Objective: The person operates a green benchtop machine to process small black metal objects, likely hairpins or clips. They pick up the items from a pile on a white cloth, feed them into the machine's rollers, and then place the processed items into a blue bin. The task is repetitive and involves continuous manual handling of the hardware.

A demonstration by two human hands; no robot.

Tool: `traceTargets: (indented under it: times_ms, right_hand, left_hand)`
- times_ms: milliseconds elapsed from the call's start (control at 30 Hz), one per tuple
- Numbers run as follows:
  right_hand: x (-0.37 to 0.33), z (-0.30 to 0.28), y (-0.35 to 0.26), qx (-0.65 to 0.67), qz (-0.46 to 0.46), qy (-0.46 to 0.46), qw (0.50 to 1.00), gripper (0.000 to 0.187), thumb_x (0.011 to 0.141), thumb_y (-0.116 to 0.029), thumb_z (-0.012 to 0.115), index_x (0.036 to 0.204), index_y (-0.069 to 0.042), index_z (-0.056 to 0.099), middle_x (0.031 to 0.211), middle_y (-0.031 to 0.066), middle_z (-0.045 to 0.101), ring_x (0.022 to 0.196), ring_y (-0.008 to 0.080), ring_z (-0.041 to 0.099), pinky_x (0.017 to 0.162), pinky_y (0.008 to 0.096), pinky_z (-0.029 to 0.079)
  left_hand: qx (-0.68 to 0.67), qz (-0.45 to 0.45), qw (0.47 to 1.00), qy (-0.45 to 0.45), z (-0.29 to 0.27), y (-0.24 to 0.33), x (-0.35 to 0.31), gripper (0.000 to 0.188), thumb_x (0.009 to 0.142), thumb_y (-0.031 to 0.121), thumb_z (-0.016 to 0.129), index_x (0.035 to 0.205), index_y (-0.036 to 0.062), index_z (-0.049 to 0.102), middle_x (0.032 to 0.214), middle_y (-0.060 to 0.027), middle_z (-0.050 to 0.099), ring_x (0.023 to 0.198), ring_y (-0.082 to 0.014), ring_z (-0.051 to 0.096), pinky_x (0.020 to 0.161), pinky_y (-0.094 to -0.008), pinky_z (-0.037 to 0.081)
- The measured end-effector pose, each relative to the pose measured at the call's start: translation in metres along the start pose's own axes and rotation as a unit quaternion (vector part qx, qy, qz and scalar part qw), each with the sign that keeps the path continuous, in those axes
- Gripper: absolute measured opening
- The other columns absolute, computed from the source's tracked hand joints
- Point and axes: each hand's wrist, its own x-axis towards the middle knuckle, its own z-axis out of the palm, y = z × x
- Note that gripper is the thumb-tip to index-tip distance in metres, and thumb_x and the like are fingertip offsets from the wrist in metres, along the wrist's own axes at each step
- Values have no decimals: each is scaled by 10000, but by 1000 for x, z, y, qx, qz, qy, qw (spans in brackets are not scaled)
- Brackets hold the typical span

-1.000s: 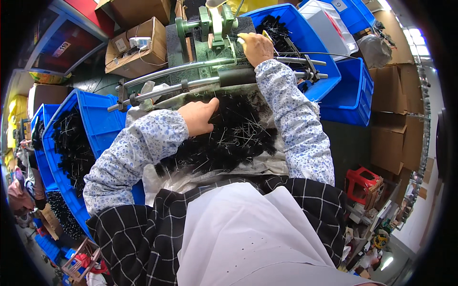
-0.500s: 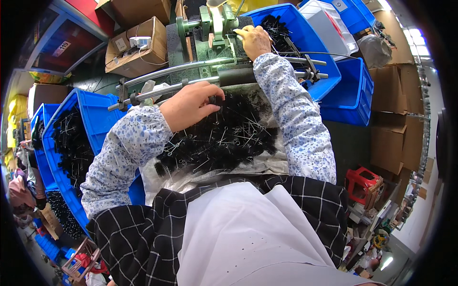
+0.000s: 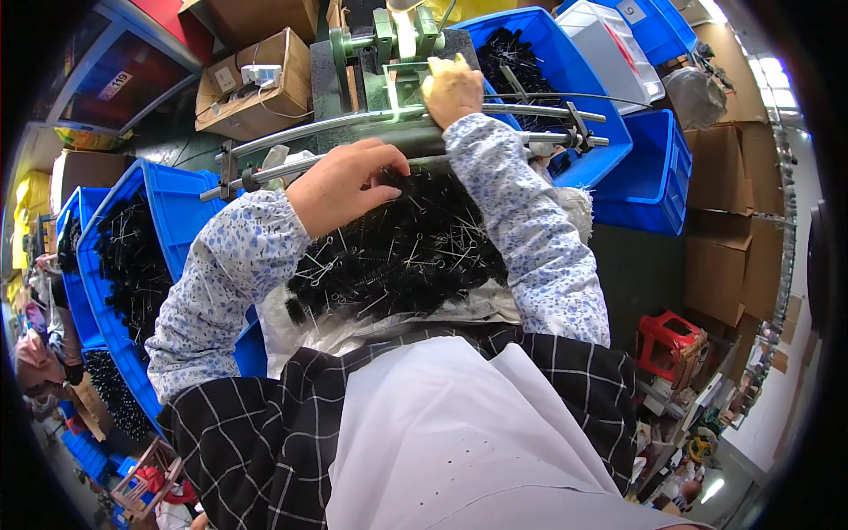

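My left hand point(image 3: 338, 187) hovers over the far left part of a pile of small black wire brushes point(image 3: 397, 252) with looped metal ends. Its fingers curl round black bristles that look like a brush from the pile. My right hand point(image 3: 454, 92) is closed at the right side of a green bench machine point(image 3: 405, 79), close to its front. Whatever its fingers hold, if anything, is hidden. Two metal rails point(image 3: 340, 120) run across between the machine and the pile. The pile lies on a pale cloth or sack point(image 3: 331, 333) in front of me.
Blue bins of black brushes stand at the left point(image 3: 181, 208) and far right point(image 3: 601, 97). Beside the right one is another blue bin point(image 3: 649, 172). An open cardboard box point(image 3: 252, 110) with a white device lies far left. A red stool point(image 3: 664, 343) stands at right.
My right hand has moved left and slightly nearer, across the machine's front right. My left hand has shifted slightly left, still curled over the pile.
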Motion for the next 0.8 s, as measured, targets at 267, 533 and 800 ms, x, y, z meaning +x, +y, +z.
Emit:
traceTargets:
  times_ms: [267,533,800]
  right_hand:
    - [-1,-3,9,-54,1,-19,998,283,759,-259,558,1006,-136,618,912,58,645,1005,257,556,776,434,399]
    - [20,-19,75,-28,26,-58,998,200,833,-235,497,914,-173,669,945,88,635,901,286,600,751,423,458]
    - [23,-63,121,-100,27,71,992,231,838,-181,516,1050,-183,605,936,88,626,850,268,627,719,399,509]
  left_hand:
    - [-9,-47,998,26,-5,1,-2,247,757,66,624,980,42,521,869,-70,566,717,-160,549,684,-291,462]
    - [-37,-63,997,11,-2,-7,4,248,807,72,600,997,22,449,880,-84,583,716,-155,554,700,-276,460]
    - [-24,-53,998,12,6,-10,21,244,806,68,605,986,17,449,837,-82,565,706,-148,553,686,-283,454]
